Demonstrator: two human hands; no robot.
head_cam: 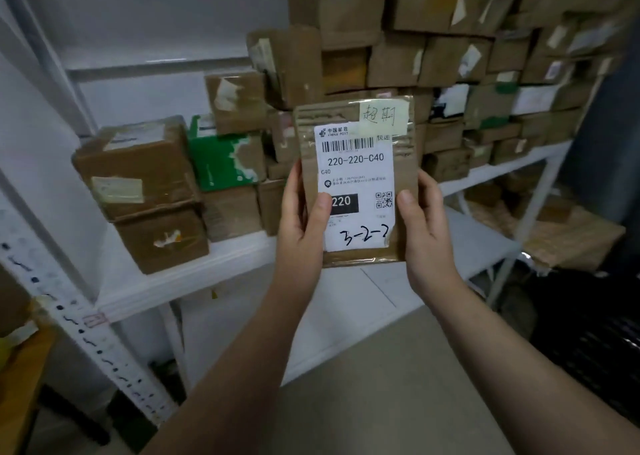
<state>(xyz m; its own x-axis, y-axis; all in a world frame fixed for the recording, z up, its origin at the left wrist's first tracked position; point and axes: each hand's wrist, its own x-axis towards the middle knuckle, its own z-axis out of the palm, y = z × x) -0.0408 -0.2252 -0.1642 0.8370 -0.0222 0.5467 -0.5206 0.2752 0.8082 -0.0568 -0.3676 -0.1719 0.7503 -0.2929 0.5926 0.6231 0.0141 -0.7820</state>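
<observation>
I hold a flat brown cardboard parcel (358, 177) upright in front of me, its white shipping label facing the camera, with "220-220-C40" printed and "3-2-7" handwritten on it. A pale note with handwriting is taped at its top right. My left hand (303, 212) grips the parcel's left edge, thumb pressed on the label's black "220" block. My right hand (424, 219) grips the right edge, thumb lying on the front near the QR code. The fingers of both hands are hidden behind the parcel.
A white metal shelf (194, 274) behind the parcel carries stacked brown boxes (138, 167) and a green box (225, 160). More boxes (485, 56) pile high at the right. A lower shelf (478, 232) and flattened cardboard (571, 239) lie below right; a perforated upright (83, 330) stands left.
</observation>
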